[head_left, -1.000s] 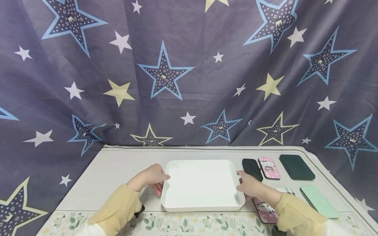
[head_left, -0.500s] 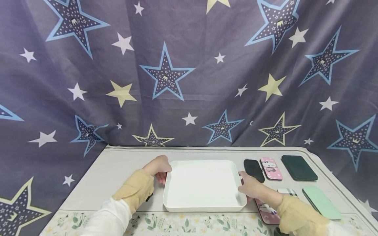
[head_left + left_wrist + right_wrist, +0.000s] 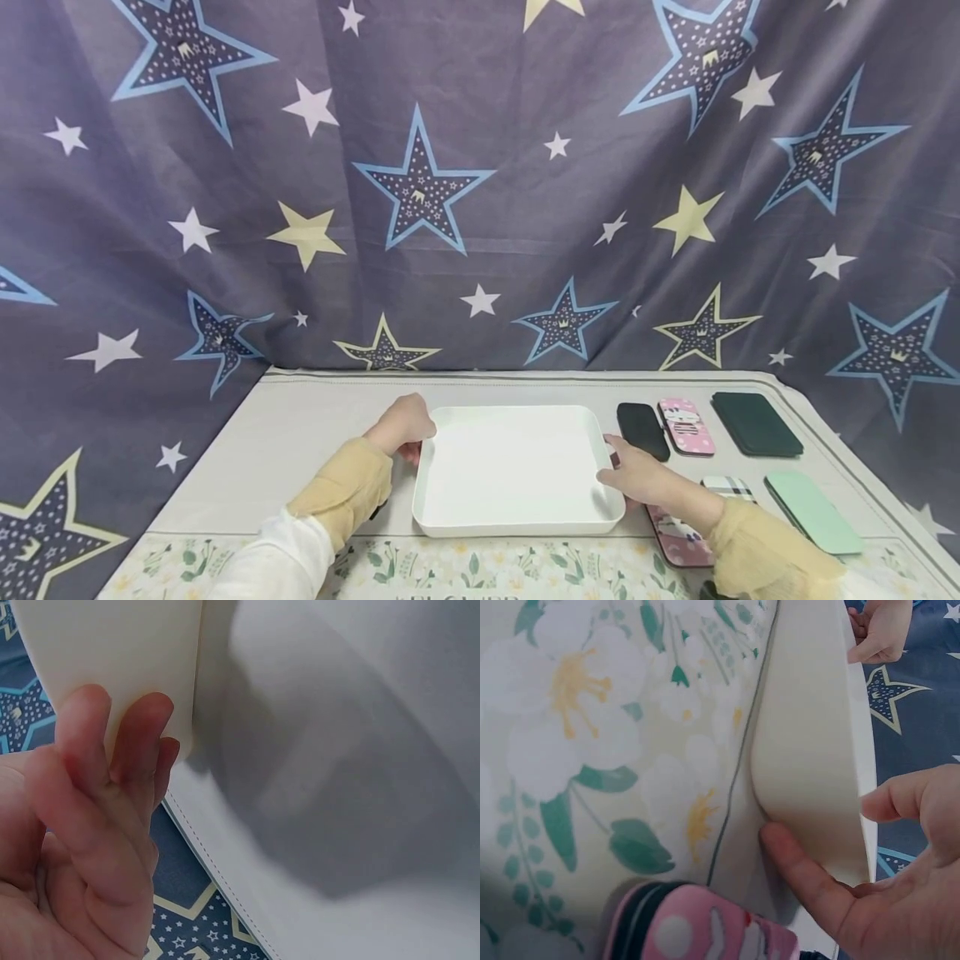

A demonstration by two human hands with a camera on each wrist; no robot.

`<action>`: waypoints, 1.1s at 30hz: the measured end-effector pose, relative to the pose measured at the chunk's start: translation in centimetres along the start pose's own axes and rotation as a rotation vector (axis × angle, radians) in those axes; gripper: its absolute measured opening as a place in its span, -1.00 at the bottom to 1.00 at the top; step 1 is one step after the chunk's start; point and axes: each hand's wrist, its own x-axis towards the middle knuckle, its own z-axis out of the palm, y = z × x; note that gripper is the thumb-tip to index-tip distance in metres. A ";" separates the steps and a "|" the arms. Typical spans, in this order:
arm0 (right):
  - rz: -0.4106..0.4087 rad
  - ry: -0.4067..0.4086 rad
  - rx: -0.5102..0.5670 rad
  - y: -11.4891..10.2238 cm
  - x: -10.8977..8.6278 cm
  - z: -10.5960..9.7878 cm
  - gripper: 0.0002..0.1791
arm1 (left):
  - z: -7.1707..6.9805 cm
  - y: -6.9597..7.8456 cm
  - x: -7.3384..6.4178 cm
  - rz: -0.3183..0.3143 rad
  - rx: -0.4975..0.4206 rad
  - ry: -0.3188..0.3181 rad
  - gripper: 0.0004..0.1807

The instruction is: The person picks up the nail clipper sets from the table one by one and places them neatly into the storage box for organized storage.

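A shallow white tray [image 3: 517,471] with rounded corners lies on the table, with nothing in it. At its far left corner my left hand [image 3: 403,423] holds the rim; in the left wrist view its fingertips [image 3: 146,712] press the outer wall and the thumb is hidden. On the opposite side, my right hand [image 3: 637,473] grips the right wall. The right wrist view shows that thumb [image 3: 885,806] on the rim and a finger [image 3: 795,859] low against the outer wall. Close to the right hand lies a pink patterned case [image 3: 681,540], partly under the forearm.
Right of the tray lie a black case [image 3: 643,432], a pink case [image 3: 686,427], a dark green case [image 3: 757,424], a mint case [image 3: 814,512] and a striped one [image 3: 729,485]. A floral strip [image 3: 465,567] runs along the front. A star-patterned curtain [image 3: 480,208] hangs behind.
My left hand has moved from the middle of the tray's left side up to its far left corner. The right hand and the tray have stayed almost in place.
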 end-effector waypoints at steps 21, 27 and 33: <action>-0.373 0.226 -0.340 0.5 -4.6 -5.4 0.10 | 0.1 0.7 -0.7 0.001 0.105 0.047 -0.83; -0.355 0.271 -0.464 2.2 -5.3 -4.5 0.06 | 0.1 0.6 -0.8 0.000 0.107 0.052 -0.81; -0.141 0.128 -0.535 2.8 -5.4 -3.6 0.02 | 0.0 0.8 -1.0 -0.006 0.114 0.054 -0.81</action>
